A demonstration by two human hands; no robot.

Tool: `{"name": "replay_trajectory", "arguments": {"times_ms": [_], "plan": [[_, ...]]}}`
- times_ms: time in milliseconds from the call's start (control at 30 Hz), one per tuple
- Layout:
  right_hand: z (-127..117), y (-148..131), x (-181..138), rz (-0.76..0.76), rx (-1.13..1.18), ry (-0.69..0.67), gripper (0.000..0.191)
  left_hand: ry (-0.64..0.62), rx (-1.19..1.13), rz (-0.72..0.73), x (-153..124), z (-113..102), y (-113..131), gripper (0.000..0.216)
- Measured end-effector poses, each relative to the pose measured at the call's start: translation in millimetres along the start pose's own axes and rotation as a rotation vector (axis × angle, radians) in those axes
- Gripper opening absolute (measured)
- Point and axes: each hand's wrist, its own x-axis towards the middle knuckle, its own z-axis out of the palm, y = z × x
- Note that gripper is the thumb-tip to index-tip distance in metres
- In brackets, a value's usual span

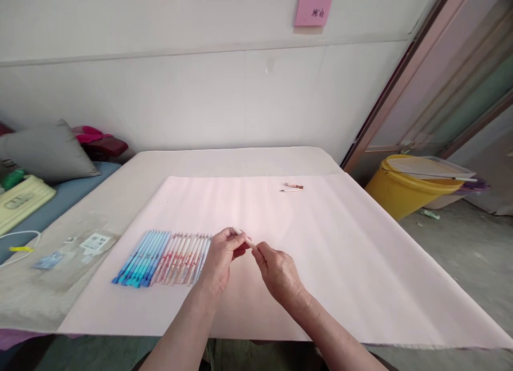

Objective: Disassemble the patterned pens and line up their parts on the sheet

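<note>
A pale, slim pen is held at a slant between my two hands above the table. My left hand pinches its upper end between thumb and fingers. Lower down, my right hand closes around the other end, hiding it. Left of my hands lies a neat row of pens: several blue ones, then several whitish ones with red patterns. My left hand and forearm cover the right end of this row. Farther back on the pink sheet lie a few small pen-like pieces, too small to make out clearly.
A pink sheet covers much of the table. Clear plastic bags with labels lie on the left. Beyond them are a grey pillow and a yellow pouch-like item. A yellow bin stands on the floor at right.
</note>
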Motion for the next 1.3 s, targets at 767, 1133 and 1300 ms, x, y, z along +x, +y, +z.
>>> {"name": "replay_trajectory", "arguments": {"times_ms": [767, 1133, 1300], "plan": [[-20.5, 9.3, 7.6, 0.297, 0.633, -0.123, 0.021, 0.301, -0.343, -0.100, 16.8, -15.5, 0.6, 0.024], [-30.3, 3.6, 10.0, 0.392, 1.068, -0.209, 0.005, 0.180, -0.271, -0.087, 10.3, -4.2, -6.5, 0.020], [-42.8, 20.6, 12.4, 0.455, 1.216, -0.093, 0.003, 0.330, -0.390, -0.105, 18.8, -16.0, -2.4, 0.010]]}}
